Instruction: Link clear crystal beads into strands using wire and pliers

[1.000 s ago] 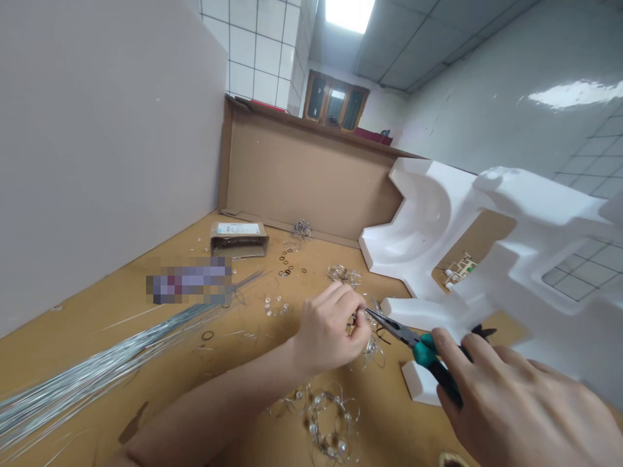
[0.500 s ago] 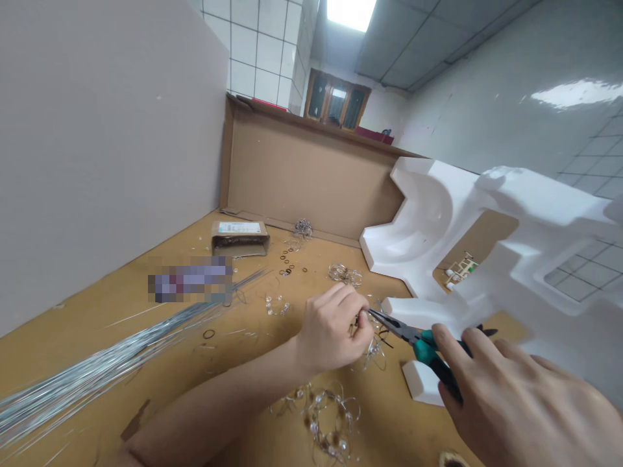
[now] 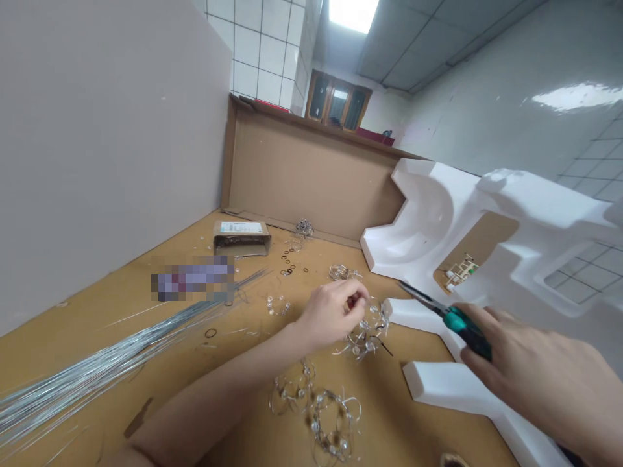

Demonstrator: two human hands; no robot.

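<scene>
My left hand (image 3: 335,312) is closed in a pinch above the middle of the table; what its fingertips hold is too small to make out. Just right of and below it is a tangle of wire rings with clear beads (image 3: 365,338), with a dark tie sticking out. Needle-nose pliers (image 3: 462,324) with green and black handles are gripped in my right hand (image 3: 530,370), raised to the right, jaws pointing up-left and apart from the left hand. Closer to me lie more beaded wire rings (image 3: 331,425).
A bundle of straight silvery wires (image 3: 141,344) stretches across the table's left. Behind it stand a small open carton (image 3: 242,241) and several dark rings (image 3: 287,263). White foam packing (image 3: 418,207) fills the right side; a cardboard wall (image 3: 311,175) closes the back.
My right hand has drawn the pliers away from my left fingertips, right and slightly upward. My left hand has shifted slightly up, uncovering more of the beaded rings beneath.
</scene>
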